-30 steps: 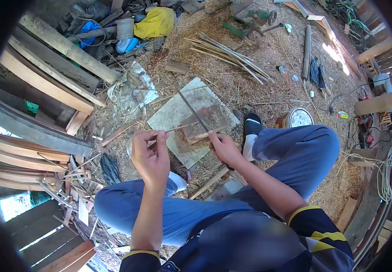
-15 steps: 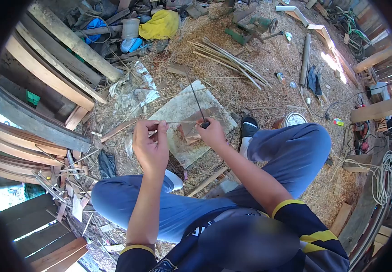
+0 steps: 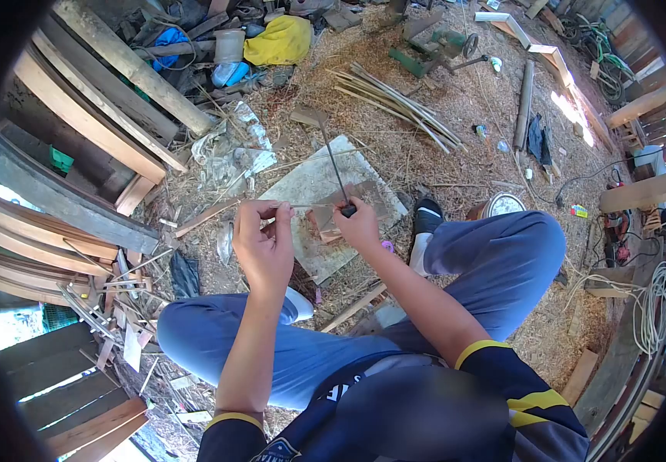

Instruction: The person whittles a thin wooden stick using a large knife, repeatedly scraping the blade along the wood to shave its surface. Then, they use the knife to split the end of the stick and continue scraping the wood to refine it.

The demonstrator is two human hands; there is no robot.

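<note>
My left hand (image 3: 266,245) is closed in a pinch on one end of a thin stick (image 3: 311,205). The stick runs level across to my right hand (image 3: 360,225). That hand is wrapped round the black handle of a long, narrow, dark blade-like tool (image 3: 333,163), which points up and away from me. Whether it is a knife cannot be made out. Stick and tool meet at my right fingers, which hide the contact. Below both hands, a brown wooden block (image 3: 325,229) rests on a pale worn board (image 3: 294,181).
A bundle of long thin strips (image 3: 394,104) lies ahead on the shavings-covered ground. A round tin (image 3: 504,205) stands by my right knee. Curved timbers (image 3: 79,131) lean at the left; coiled rope (image 3: 654,308) hangs at the right. A yellow cloth (image 3: 279,41) lies at the back.
The camera view has shifted slightly. My left hand has come a little nearer to my right hand along the stick; both keep their hold.
</note>
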